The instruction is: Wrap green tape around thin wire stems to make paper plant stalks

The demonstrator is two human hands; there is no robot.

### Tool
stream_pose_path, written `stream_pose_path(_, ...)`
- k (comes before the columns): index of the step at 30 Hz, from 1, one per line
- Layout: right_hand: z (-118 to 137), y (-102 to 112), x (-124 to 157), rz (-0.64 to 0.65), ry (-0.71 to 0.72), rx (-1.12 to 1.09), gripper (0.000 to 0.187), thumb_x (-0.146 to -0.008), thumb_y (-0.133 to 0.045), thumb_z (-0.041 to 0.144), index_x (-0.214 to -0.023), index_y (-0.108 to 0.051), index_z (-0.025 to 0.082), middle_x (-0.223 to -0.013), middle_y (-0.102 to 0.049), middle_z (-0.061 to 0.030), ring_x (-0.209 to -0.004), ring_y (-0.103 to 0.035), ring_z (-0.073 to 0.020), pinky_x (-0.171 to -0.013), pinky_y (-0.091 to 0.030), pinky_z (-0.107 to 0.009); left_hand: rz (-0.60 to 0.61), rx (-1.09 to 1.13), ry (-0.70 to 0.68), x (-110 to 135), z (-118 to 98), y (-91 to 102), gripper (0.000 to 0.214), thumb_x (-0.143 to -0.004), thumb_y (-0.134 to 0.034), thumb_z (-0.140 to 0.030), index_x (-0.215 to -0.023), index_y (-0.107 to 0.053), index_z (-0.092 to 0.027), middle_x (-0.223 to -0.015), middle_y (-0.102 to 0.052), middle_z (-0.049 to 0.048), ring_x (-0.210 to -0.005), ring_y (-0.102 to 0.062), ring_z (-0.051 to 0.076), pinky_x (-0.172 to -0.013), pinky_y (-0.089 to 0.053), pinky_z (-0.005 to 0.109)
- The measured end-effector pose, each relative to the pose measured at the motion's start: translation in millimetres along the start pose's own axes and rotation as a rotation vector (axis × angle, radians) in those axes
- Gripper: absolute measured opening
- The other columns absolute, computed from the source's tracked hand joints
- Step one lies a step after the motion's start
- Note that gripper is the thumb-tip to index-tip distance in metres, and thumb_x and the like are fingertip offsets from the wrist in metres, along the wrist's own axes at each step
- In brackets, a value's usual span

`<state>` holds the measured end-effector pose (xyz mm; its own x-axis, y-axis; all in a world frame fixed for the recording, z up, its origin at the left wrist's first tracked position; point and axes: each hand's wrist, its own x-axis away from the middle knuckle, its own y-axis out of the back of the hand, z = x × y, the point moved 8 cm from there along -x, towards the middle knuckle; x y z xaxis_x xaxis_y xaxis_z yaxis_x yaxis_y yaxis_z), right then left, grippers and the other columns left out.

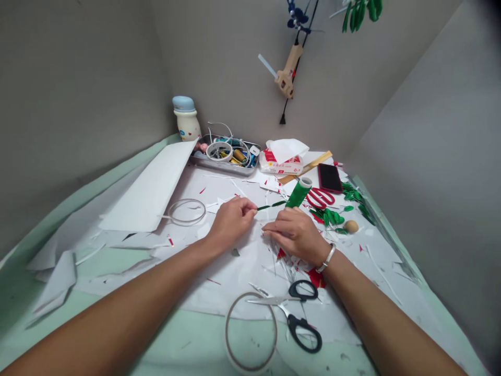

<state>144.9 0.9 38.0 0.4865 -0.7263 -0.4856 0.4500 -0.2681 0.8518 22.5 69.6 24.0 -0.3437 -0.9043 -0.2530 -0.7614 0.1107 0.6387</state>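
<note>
The left hand (235, 216) pinches one end of a thin green strip (264, 207) between thumb and forefinger; the strip stretches right towards a spool of green thread (298, 193). The right hand (297, 235) is just in front of the spool, fingers bent and bunched; whether it grips anything, I cannot tell. A bracelet (326, 258) circles its wrist. Nearer the body, open scissors (288, 312) overlap a tape roll (227, 326). Beyond the right hand lie green leaves (332, 216), a round ball (351, 226) and a phone (330, 178). Farther back, a tissue pack (279, 166) sits beside a metal tray (223, 166).
</note>
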Motion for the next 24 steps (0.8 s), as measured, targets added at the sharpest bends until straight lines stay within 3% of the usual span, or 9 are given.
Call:
stream_pose_path(7,-14,24,-1,-0.147,-0.101,-0.032,0.019,-0.087,-0.058,0.035,-0.087,-0.074,0.025,-0.065,-0.056,-0.0024,-0.067,-0.049,-0.0160,-0.065,-0.034,-0.031,0.148,-0.270,-0.267,12,-22,-17.2,0.022,-0.082,-0.046,-0.018,-0.086,-0.068,-0.019,-0.082,-0.060,0.0035,-0.070,-0.055,0.016,-0.064,-0.040,0.027)
stream_pose_path(12,-35,27,2,-0.212,-0.218,-0.188,0.017,-0.087,-0.058,0.032,-0.087,-0.073,0.023,-0.067,-0.061,-0.0019,-0.068,-0.052,-0.0162,-0.065,-0.039,-0.030,0.342,-0.073,-0.358,19,-36,-28.4,0.020,-0.083,-0.050,-0.019,-0.088,-0.070,-0.021,-0.083,-0.062,0.0028,-0.081,-0.058,0.016,-0.073,-0.043,0.026)
stream_pose_path(15,-45,22,5,-0.200,-0.281,-0.246,0.017,-0.087,-0.057,0.029,-0.085,-0.073,0.022,-0.066,-0.062,-0.0013,-0.066,-0.054,-0.0155,-0.064,-0.040,-0.029,0.347,0.176,-0.286,15,-37,-23.6,0.016,-0.082,-0.054,-0.023,-0.085,-0.069,-0.020,-0.084,-0.064,0.0012,-0.080,-0.058,0.014,-0.076,-0.043,0.025)
stream_pose_path(19,-40,8,5,-0.126,-0.253,-0.232,0.016,-0.087,-0.058,0.026,-0.085,-0.073,0.021,-0.072,-0.066,-0.0020,-0.068,-0.056,-0.0143,-0.066,-0.040,-0.028,0.259,0.388,-0.033,7,-18,-16.5,0.020,-0.080,-0.057,-0.031,-0.087,-0.067,-0.016,-0.075,-0.064,0.0008,-0.067,-0.056,0.012,-0.063,-0.043,0.024)
stream_pose_path(24,-14,-11,2,0.026,-0.125,-0.091,0.014,-0.086,-0.060,0.028,-0.086,-0.073,0.023,-0.065,-0.061,-0.0005,-0.067,-0.052,-0.0138,-0.067,-0.035,-0.028,0.052,0.290,0.104,1,2,-3.4,0.023,-0.078,-0.058,-0.035,-0.088,-0.068,-0.016,-0.076,-0.068,0.0019,-0.065,-0.058,0.014,-0.061,-0.044,0.025)
